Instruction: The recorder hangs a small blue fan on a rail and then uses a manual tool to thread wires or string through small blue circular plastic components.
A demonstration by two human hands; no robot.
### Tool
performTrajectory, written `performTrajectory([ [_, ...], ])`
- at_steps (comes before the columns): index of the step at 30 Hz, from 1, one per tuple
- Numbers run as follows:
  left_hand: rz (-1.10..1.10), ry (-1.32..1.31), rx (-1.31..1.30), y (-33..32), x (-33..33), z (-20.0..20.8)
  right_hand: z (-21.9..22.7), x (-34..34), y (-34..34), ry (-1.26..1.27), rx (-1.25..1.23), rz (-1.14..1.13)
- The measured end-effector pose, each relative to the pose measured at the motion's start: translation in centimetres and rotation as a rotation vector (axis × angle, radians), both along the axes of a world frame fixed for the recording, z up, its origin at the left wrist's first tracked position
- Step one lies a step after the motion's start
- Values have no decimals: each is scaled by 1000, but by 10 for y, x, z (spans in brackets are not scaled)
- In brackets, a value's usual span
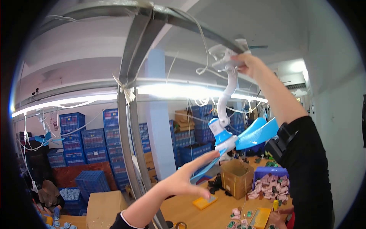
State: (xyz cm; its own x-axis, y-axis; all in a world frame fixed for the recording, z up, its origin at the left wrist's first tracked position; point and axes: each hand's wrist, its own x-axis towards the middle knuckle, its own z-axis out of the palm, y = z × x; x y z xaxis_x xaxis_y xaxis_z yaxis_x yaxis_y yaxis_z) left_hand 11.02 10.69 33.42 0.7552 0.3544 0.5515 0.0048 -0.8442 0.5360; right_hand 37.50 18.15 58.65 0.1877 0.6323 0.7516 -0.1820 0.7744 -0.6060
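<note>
A white and blue clip-on fan (pixel 223 133) hangs from the overhead metal beam (pixel 190 23), its bent white arm pointing down and its blue blades (pixel 253 134) low. My right hand (pixel 248 64) is raised to the beam and closed around the fan's white clamp (pixel 222 57); some of its fingers are hidden behind the clamp. Below the fan head, my left hand (pixel 181 181) is open, thumb and fingers apart. Its fingertips reach the hub, overlapping a blade; whether they touch cannot be told.
Under the fan stands a wooden worktable (pixel 183 213) with a cardboard box (pixel 237 177), a purple bin (pixel 263 171) of pink parts and yellow trays (pixel 204 201). A metal post (pixel 131 152) rises at left. Loose cables hang nearby. Another person (pixel 47 194) sits lower left; a co-worker's hand (pixel 280 217) shows lower right.
</note>
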Motion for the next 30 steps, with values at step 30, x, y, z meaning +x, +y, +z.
performTrajectory([
  [30, 482, -288, 296, 124, 96, -25, -152, 33, -150, -975, 640, -1153],
])
